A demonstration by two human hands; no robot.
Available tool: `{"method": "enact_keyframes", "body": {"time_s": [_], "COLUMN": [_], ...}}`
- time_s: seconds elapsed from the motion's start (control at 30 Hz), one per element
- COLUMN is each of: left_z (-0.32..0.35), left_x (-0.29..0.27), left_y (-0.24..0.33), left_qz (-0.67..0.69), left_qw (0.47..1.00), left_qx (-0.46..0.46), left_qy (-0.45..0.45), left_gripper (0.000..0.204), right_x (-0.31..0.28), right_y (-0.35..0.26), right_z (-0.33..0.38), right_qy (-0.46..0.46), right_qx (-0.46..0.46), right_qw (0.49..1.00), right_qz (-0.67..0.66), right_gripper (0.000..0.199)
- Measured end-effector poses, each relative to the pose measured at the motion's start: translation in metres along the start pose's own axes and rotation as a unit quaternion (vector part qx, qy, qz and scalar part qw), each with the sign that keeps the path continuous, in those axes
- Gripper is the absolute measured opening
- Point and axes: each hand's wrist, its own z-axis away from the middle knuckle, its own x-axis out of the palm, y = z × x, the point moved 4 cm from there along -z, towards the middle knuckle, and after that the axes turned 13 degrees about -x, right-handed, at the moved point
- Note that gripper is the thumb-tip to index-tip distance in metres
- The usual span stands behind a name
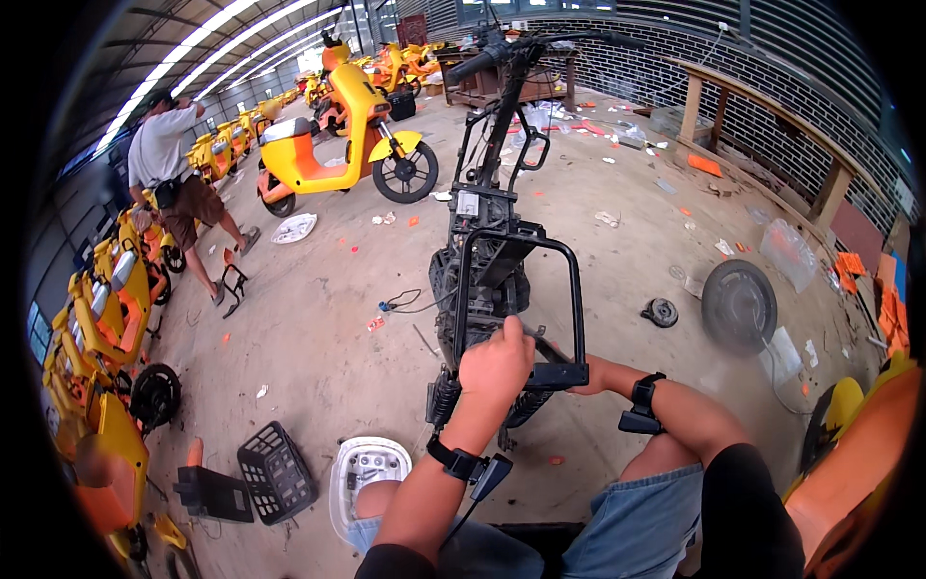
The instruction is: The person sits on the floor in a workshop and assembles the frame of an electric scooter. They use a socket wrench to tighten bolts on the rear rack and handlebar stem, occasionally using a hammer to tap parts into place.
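In front of me stands a stripped black scooter frame [479, 207], its handlebar [487, 58] at the far end. A black tubular rack loop [579, 309] rises at its near end, above a spring shock absorber [443, 400]. My left hand [497, 359] is closed over the middle of the frame, inside the loop; what its fingers grip is hidden. Low on the right side, my right hand [582, 374] reaches behind the rack's lower corner, and its fingers are mostly out of sight. Straps with small black devices circle both wrists.
A wheel [739, 307] and a round black part [660, 312] lie at right. At lower left are a black basket [277, 473] and a white tray-like part [370, 461]. Yellow scooters [328, 145] line the left and back; a person [174, 164] walks there.
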Motion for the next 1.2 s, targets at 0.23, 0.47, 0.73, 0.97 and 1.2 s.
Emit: {"method": "enact_keyframes", "body": {"time_s": [0.23, 0.47, 0.73, 0.97, 1.2], "left_z": [0.002, 0.0, 0.004, 0.0, -0.027], "left_x": [-0.005, 0.0, -0.006, -0.012, -0.048], "left_y": [-0.001, -0.005, -0.002, -0.01, -0.061], "left_qz": [0.001, 0.001, -0.003, 0.015, 0.227], "left_qw": [0.999, 1.0, 0.998, 0.998, 0.954], "left_qx": [0.041, 0.023, 0.049, 0.036, -0.187], "left_qy": [0.013, -0.019, -0.028, -0.04, 0.054], "left_gripper": [0.015, 0.013, 0.013, 0.013, 0.035], "right_x": [-0.004, 0.011, -0.034, -0.052, -0.037], "right_y": [-0.012, 0.018, -0.026, -0.065, -0.066], "right_z": [0.001, 0.009, 0.028, 0.006, -0.007], "right_qy": [0.018, 0.071, 0.057, 0.385, 0.426], "right_qx": [0.037, 0.117, 0.473, 0.173, 0.137], "right_qw": [0.999, 0.986, 0.878, 0.736, 0.785], "right_qz": [0.029, 0.093, -0.046, -0.528, -0.429], "right_gripper": [0.032, 0.047, 0.056, 0.042, 0.04]}}
